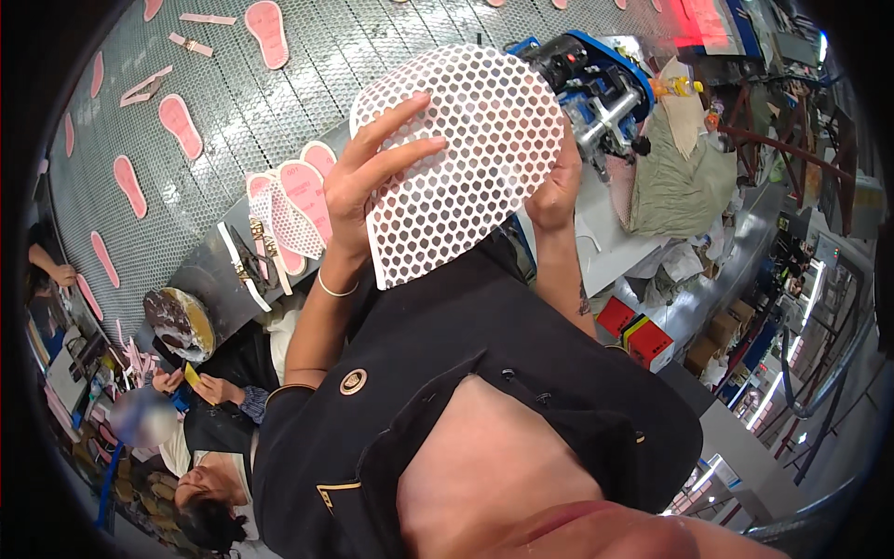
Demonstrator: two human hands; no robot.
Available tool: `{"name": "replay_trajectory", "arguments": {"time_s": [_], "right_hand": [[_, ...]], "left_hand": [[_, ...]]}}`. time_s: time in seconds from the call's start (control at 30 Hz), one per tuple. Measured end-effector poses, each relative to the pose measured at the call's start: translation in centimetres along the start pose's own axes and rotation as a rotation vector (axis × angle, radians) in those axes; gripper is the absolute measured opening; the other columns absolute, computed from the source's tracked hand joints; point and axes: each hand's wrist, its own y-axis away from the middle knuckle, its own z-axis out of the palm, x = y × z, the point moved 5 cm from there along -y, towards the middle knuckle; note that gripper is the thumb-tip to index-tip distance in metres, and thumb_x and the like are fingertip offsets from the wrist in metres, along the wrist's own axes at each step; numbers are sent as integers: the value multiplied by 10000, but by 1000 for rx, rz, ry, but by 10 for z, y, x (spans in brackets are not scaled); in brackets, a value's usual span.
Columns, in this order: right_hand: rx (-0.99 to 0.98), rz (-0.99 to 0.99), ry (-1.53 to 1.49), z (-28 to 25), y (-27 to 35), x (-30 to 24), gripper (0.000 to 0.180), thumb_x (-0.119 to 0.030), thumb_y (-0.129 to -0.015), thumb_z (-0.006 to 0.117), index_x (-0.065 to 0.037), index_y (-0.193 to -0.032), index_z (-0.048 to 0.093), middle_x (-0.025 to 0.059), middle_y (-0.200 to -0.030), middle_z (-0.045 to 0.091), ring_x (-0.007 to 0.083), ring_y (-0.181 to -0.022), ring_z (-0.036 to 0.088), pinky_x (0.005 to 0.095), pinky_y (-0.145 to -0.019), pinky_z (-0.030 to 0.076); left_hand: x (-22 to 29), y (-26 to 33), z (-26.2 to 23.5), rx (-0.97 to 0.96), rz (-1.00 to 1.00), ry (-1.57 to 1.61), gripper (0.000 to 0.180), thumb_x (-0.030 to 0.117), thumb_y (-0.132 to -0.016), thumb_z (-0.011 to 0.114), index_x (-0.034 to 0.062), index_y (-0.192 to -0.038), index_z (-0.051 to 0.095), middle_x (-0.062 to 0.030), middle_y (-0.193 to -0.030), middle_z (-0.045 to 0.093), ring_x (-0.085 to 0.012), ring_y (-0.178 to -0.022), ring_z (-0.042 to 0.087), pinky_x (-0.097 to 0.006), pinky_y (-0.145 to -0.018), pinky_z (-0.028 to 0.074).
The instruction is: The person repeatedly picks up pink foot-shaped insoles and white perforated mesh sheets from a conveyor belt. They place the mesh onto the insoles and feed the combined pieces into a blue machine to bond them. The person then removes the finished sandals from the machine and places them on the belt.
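A large white piece of mesh sheet point(466, 158), full of dark hexagonal holes, is held up in front of my chest. It has a rounded top and narrows to a corner at the lower left. My left hand point(361, 177) grips its left edge, two fingers lying across the front face and the thumb out of sight. At the right edge my right hand point(557, 191) holds the sheet, its fingers mostly behind it. Below my left hand, pink insoles point(305, 196) with pale rims lie in a loose pile, with a small white mesh piece point(284, 224) on top.
A metal mesh conveyor point(233, 102) carries spaced pink insoles point(182, 126) and straps point(142, 86). Blue-framed machinery point(605, 93) stands at the right, beside grey-green cloth point(684, 177). Red and yellow boxes point(635, 334) sit lower right. Co-workers' hands point(209, 387) show at lower left, near a round tub point(179, 321).
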Motion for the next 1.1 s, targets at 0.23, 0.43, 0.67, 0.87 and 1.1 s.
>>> {"name": "replay_trajectory", "arguments": {"time_s": [0.23, 0.43, 0.67, 0.87, 1.1], "right_hand": [[147, 455, 214, -33, -108, 120, 360, -14, -901, 521, 32, -1258, 520, 143, -1128, 645, 164, -968, 634, 268, -808, 501], [61, 400, 652, -71, -228, 328, 541, -207, -834, 665, 0, -1304, 494, 223, -1199, 593, 335, -1070, 590, 413, -921, 461], [60, -10, 1287, -12, -344, 404, 692, -234, -817, 698, -114, -1426, 391, 260, -1386, 390, 410, -1252, 390, 494, -1064, 299], [165, -41, 1192, -31, -313, 381, 629, -28, -796, 607, -113, -1393, 430, 224, -1358, 432, 414, -1191, 446, 470, -1033, 341], [395, 292, 946, -49, -182, 290, 653, -74, -811, 674, -92, -1413, 420, 234, -1411, 365, 403, -1277, 374, 465, -1056, 317]], "left_hand": [[-63, -29, -26, -65, -213, -145, 524, 266, -756, 729, 36, -1216, 627, -212, -1358, 517, -349, -1251, 513, -409, -1014, 412], [-109, -68, -38, -214, -307, -315, 585, 280, -750, 717, 41, -1268, 592, -213, -1393, 481, -370, -1269, 490, -426, -1038, 383], [-160, -153, -50, -76, -144, -600, 713, 425, -768, 722, 47, -1338, 521, -264, -1466, 350, -396, -1349, 375, -462, -1089, 316], [-274, -204, -39, 244, -60, -759, 760, 354, -829, 664, 19, -1431, 345, -255, -1504, 258, -406, -1383, 288, -473, -1129, 247], [-418, -163, 37, -241, -741, -691, 790, 55, -743, 618, -11, -1452, 277, -372, -1458, 218, -492, -1303, 349, -460, -1089, 319]]}}
